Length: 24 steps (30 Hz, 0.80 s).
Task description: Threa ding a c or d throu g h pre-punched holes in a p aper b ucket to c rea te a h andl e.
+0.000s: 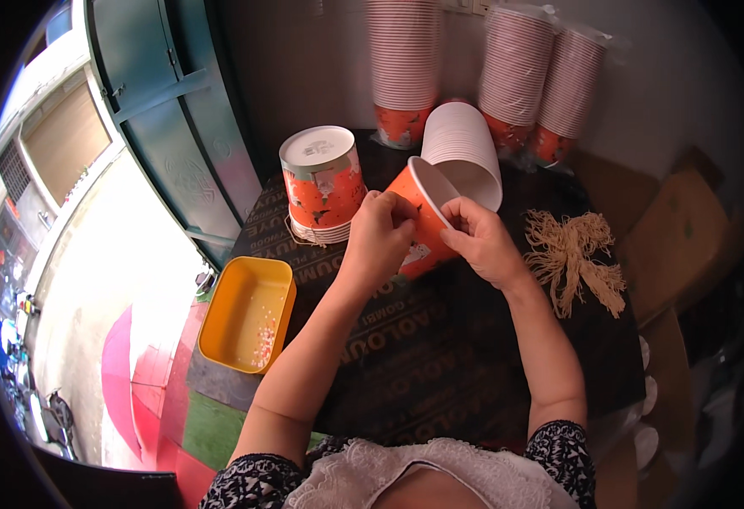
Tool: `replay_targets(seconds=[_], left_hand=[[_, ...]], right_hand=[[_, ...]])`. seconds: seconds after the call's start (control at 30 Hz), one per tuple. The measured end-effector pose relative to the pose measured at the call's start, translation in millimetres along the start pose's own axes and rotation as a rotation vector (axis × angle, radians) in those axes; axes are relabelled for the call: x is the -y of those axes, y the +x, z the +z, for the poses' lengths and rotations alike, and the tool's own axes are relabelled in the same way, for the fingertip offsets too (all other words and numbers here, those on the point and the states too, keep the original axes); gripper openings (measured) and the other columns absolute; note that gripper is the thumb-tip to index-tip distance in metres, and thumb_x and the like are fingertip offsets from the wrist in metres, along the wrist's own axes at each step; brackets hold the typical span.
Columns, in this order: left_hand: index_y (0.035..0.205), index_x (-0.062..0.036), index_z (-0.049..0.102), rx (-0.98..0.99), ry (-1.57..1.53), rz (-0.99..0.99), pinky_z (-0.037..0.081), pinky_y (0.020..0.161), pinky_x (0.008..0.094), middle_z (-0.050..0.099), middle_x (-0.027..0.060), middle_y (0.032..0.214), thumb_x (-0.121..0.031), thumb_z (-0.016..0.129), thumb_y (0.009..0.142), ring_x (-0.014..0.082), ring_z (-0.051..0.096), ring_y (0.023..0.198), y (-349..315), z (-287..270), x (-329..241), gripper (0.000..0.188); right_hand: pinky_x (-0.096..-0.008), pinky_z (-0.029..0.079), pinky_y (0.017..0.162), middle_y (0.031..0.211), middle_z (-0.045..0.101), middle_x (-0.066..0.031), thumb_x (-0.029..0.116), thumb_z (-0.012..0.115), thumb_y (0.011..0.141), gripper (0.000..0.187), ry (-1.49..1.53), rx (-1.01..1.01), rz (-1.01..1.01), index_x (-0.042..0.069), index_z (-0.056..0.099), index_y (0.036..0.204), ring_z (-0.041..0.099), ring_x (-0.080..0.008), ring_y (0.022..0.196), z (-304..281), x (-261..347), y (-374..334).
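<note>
Your left hand (377, 234) has its fingers curled closed against the orange bucket (428, 234); what they grip, I can't tell. Your right hand (484, 244) pinches its rim, tilted over the surface (414, 365). Too hard a pinch could crease it.

Dark table (440, 382): yellow tub (236, 314), upturned cups (325, 187), tipped white stack (452, 136), string bundle (577, 253), bagged stacks (518, 64).

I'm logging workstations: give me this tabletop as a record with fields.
Left hand: against a tilted orange printed paper bucket
Right hand: gripping that bucket's rim
Left side: yellow rectangular plastic tray with pink and white bits; inverted orange paper bucket stack
Right side: beige string bundle
Behind: white paper bucket stack on its side
</note>
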<state>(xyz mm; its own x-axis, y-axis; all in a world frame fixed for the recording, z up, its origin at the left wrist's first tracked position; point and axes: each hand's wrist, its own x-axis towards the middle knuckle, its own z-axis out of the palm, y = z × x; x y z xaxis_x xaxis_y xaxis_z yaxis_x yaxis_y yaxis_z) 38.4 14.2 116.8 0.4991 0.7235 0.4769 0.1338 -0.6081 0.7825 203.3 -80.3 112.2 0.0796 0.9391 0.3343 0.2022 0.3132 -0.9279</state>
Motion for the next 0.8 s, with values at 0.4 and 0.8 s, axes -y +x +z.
replay_targets(seconds=[0.4,0.8], left_hand=[[0.091,0.0044,0.061,0.006,-0.270,-0.117,0.050,0.068,0.0241,0.064,0.0056,0.080,0.002,0.062,0.080,0.0099,0.061,0.073,-1.5,19.6,3.0,0.012],[0.089,0.0054,0.062,-0.047,-0.261,-0.092,0.049,0.065,0.0227,0.064,0.0051,0.077,0.000,0.062,0.081,0.0083,0.059,0.071,-2.1,23.5,7.6,0.010]], right_hand=[[-0.0246,0.046,0.084,0.101,0.058,-0.0040,0.004,0.060,0.087,0.024,0.205,-0.025,-0.015,-0.001,0.053,0.110,0.055,-0.0088,0.091,6.3,-2.7,1.9],[-0.0214,0.045,0.080,0.094,0.058,-0.0009,-0.002,0.059,0.084,0.018,0.273,-0.067,-0.021,-0.001,0.056,0.102,0.054,-0.0063,0.086,10.1,-5.4,2.2]])
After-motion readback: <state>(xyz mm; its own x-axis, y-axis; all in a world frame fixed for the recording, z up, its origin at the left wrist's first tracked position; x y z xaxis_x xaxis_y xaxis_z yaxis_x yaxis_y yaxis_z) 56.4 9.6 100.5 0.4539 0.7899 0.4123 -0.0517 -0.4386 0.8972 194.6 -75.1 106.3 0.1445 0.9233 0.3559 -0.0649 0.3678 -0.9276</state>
